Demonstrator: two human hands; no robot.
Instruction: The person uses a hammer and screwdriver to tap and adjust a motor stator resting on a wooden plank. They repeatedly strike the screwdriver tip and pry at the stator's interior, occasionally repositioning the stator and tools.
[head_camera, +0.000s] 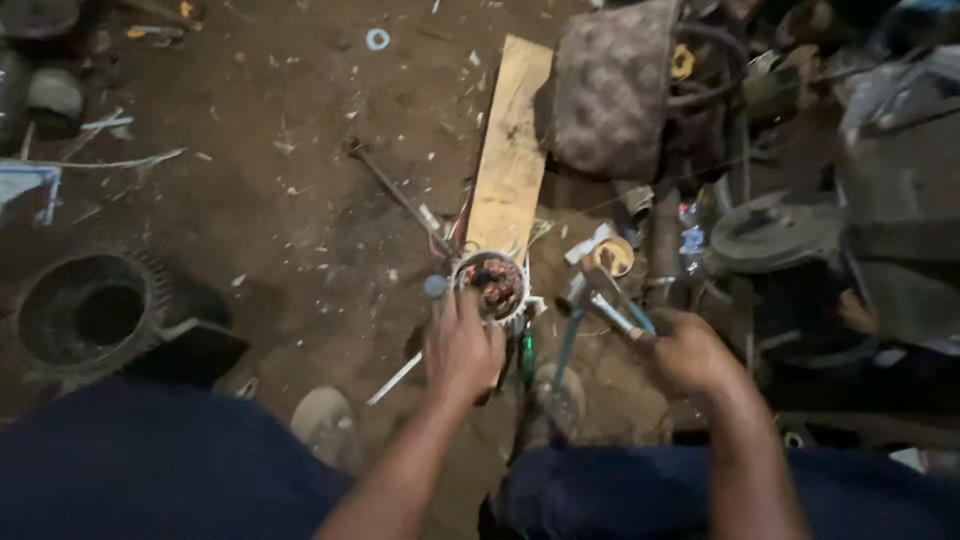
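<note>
Nearest, the left hand (461, 347) rests on the rim of a small round stator (492, 285), fingers spread over its edge, pinning it to the dirt floor (290, 220). The right hand (690, 350) is clenched round a blue-handled tool (610, 310), its head just beside the stator's right side. Best to keep the left palm bearing straight down so the stator cannot roll, and work the tool in short, controlled moves. Beyond lie a plank (512, 150) and a long rod (400, 195).

No packages, labels, signs or screens clearly in view
</note>
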